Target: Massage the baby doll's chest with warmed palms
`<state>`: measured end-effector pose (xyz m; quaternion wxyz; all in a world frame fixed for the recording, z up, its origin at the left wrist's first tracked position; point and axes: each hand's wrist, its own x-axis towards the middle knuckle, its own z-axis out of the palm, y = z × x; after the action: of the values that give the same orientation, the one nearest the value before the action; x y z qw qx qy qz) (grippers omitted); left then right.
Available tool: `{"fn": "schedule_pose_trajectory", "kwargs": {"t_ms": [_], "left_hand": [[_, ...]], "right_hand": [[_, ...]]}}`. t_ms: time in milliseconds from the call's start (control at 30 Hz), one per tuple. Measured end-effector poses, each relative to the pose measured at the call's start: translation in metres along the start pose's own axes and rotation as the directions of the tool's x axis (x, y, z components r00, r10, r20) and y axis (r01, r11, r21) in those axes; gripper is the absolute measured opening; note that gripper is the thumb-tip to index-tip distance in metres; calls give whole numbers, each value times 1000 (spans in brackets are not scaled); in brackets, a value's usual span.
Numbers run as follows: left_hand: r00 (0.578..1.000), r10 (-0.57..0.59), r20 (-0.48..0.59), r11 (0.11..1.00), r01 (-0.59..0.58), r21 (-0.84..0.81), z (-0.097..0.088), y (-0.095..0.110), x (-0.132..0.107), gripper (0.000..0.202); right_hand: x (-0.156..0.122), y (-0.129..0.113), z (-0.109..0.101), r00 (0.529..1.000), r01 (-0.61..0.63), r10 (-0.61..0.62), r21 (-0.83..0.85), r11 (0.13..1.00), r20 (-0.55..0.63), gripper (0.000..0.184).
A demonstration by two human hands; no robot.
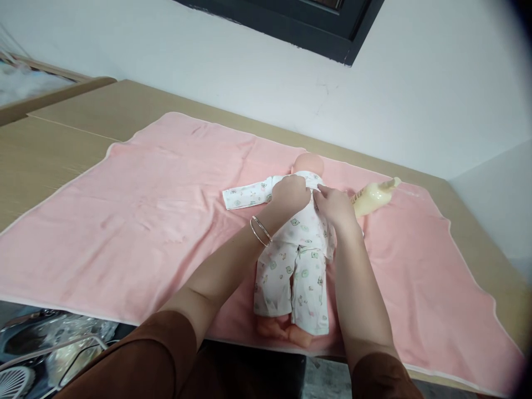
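Note:
A baby doll lies on its back, head toward the wall and bare feet toward me. It wears a white printed baby shirt and matching pants. My left hand is closed on the shirt's upper front, just below the doll's chin. Opposite it, my right hand pinches the shirt near the neckline with thumb and fingertips; the exact fold between them is hard to see. One long sleeve stretches out to the left. The doll's arms are mostly hidden.
A pink blanket with a pale edge covers much of the wooden table. A pale yellow bottle lies right of my right hand. Behind stands a white wall with a dark window frame. Clear plastic bags sit below the front left edge.

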<state>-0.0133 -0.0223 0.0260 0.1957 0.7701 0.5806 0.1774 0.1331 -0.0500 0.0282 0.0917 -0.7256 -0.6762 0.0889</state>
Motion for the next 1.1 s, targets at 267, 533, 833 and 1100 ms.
{"fn": "schedule_pose_trajectory", "kwargs": {"t_ms": [267, 533, 833, 1100], "left_hand": [[979, 183, -92, 982, -177, 69, 23, -20, 18, 38], [986, 96, 134, 988, -111, 106, -22, 8, -15, 27], [988, 123, 91, 991, -127, 46, -9, -12, 1, 38], [981, 188, 37, 974, -191, 124, 2, 0, -3, 43]], "right_hand": [[16, 8, 24, 998, 54, -51, 51, 997, -48, 64], [-14, -19, -8, 994, 102, -97, -108, 989, 51, 48], [4, -8, 13, 1000, 15, -15, -98, 995, -2, 55], [11, -1, 21, 993, 91, -83, 96, 991, -86, 57]]}}
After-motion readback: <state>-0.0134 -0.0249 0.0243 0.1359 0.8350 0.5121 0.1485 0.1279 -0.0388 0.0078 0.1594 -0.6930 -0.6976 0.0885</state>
